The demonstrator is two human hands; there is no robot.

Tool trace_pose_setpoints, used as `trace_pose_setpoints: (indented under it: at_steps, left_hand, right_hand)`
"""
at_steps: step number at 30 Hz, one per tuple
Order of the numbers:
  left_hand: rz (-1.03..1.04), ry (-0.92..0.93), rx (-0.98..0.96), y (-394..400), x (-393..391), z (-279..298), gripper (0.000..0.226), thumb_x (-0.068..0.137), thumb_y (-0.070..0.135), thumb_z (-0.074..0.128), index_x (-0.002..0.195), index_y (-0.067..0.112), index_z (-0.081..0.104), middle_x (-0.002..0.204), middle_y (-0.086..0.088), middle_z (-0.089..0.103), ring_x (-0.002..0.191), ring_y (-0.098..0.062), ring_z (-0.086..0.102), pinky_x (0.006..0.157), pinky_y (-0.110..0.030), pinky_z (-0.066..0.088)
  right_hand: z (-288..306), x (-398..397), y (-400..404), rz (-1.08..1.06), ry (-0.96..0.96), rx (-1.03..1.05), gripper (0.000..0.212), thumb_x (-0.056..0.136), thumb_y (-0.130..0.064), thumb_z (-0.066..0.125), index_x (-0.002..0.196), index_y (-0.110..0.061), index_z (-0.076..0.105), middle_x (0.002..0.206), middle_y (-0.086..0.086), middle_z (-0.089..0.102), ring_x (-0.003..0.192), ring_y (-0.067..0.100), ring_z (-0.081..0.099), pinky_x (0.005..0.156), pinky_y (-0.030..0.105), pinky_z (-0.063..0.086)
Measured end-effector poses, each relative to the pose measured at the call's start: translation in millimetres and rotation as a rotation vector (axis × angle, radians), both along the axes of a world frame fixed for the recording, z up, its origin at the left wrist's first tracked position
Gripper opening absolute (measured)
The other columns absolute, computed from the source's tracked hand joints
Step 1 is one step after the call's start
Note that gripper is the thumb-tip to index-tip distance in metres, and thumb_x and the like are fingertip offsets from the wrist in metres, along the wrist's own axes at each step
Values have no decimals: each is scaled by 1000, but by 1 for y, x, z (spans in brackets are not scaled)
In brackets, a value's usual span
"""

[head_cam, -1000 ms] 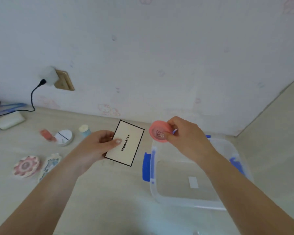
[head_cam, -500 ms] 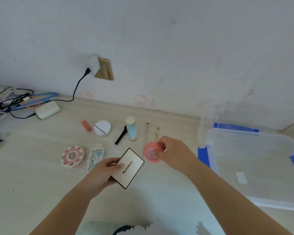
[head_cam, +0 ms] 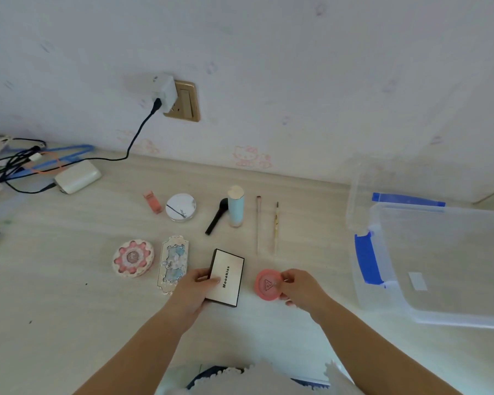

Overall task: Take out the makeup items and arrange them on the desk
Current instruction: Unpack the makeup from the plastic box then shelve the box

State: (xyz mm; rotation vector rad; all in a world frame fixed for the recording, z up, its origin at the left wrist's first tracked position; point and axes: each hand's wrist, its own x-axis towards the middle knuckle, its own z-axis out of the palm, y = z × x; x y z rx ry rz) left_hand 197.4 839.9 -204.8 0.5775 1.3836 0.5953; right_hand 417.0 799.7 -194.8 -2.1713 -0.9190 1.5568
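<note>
My left hand (head_cam: 193, 292) grips a white black-edged palette (head_cam: 228, 277) marked Mooekiss, low over the desk beside an ornate blue-and-cream palette (head_cam: 173, 260). My right hand (head_cam: 300, 287) pinches a round pink compact (head_cam: 267, 285) at its right edge, close to the desk. Laid out behind them are a flower-patterned compact (head_cam: 133, 258), a white round compact (head_cam: 180, 207), a small pink tube (head_cam: 152, 201), a black brush (head_cam: 217, 215), a pale blue bottle (head_cam: 236, 205) and two thin brushes (head_cam: 268, 223).
A clear plastic box (head_cam: 439, 263) with blue latches stands open at the right, its lid leaning on the wall behind. A white power bank (head_cam: 77, 176) and tangled cables (head_cam: 15, 161) lie at the far left. A charger is plugged into the wall socket (head_cam: 180, 101).
Both hands have moved from above the box leftward and down to the desk, carrying the palette and the pink compact into the front row. The view has swung left.
</note>
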Motion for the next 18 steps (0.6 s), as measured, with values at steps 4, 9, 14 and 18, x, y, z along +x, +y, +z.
trace_pose_setpoints:
  at_steps: [4,9,14,18]
  left_hand:
    - [-264,334,218,1,2,1,32,78,7,67,107,17,57,104,-6,70,95,-20,65,75,-22,48]
    - [-543,645,399,1,11,-4,79,71,21,76,139,16,35,127,-3,47,120,-20,46,97,-29,37]
    - [-685,939,482,-5,24,-13,108,67,41,75,148,14,10,137,-7,30,131,-24,33,107,-32,30]
    - [-701,1050,518,-4,24,-19,104,71,48,70,148,13,11,140,-5,29,133,-25,31,107,-33,30]
  right_hand:
    - [-4,-1,4,-5,-63,27,17,84,-16,61,100,-14,61,78,0,69,72,17,67,72,30,57]
    - [-4,-4,5,-32,-47,-4,17,80,-15,62,96,-11,61,75,6,73,78,23,72,77,36,59]
    - [-4,-4,7,-17,-55,-9,18,78,-12,59,90,-3,69,65,7,69,63,15,63,76,32,60]
    - [-4,-4,11,-3,-68,-23,17,76,-11,60,85,-2,72,63,5,69,59,12,65,73,28,60]
